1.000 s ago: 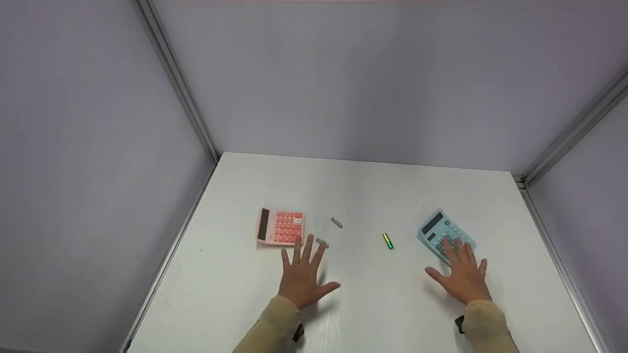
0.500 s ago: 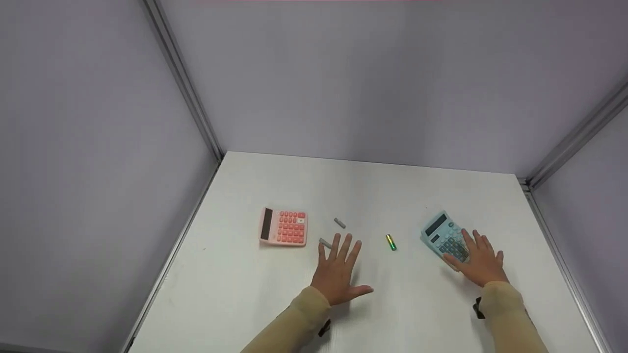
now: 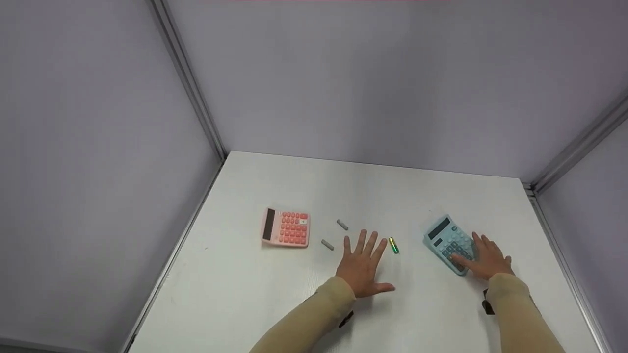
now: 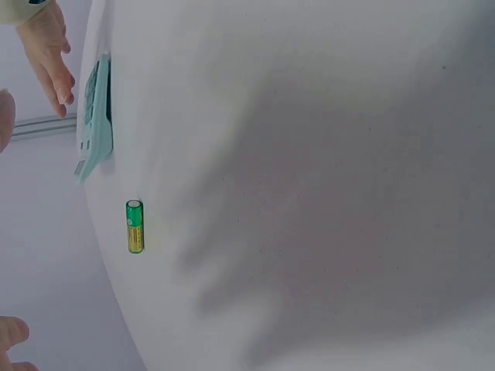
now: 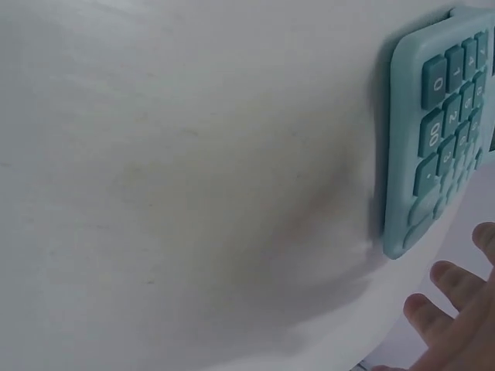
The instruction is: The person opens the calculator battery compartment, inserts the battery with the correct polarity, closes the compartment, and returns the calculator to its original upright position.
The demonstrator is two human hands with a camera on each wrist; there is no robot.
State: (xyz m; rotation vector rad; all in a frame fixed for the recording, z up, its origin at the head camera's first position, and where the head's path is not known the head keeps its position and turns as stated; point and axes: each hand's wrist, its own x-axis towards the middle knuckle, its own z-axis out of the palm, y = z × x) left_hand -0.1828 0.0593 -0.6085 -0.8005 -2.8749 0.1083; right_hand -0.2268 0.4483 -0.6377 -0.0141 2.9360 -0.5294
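My left hand (image 3: 363, 268) hovers over the table with its fingers spread, holding nothing. Its fingertips are close to a green and gold battery (image 3: 394, 245), which also lies in the left wrist view (image 4: 135, 226). Over the right edge of a light blue calculator (image 3: 449, 244) is my right hand (image 3: 485, 259), its thumb stretched across the lower keys in the head view. The right wrist view shows some of its fingers (image 5: 456, 286) beside the blue calculator (image 5: 441, 131), apart from it. No grip is seen.
A pink calculator (image 3: 286, 228) lies at the left of the white table (image 3: 221, 284). Two small grey batteries (image 3: 342, 224) lie between it and the left hand. Grey panels (image 3: 314, 78) enclose the table at the back and both sides.
Away from the pink calculator, my left hand has moved right toward the green and gold battery. My right hand has shifted right, from over the blue calculator's keys to its right edge.
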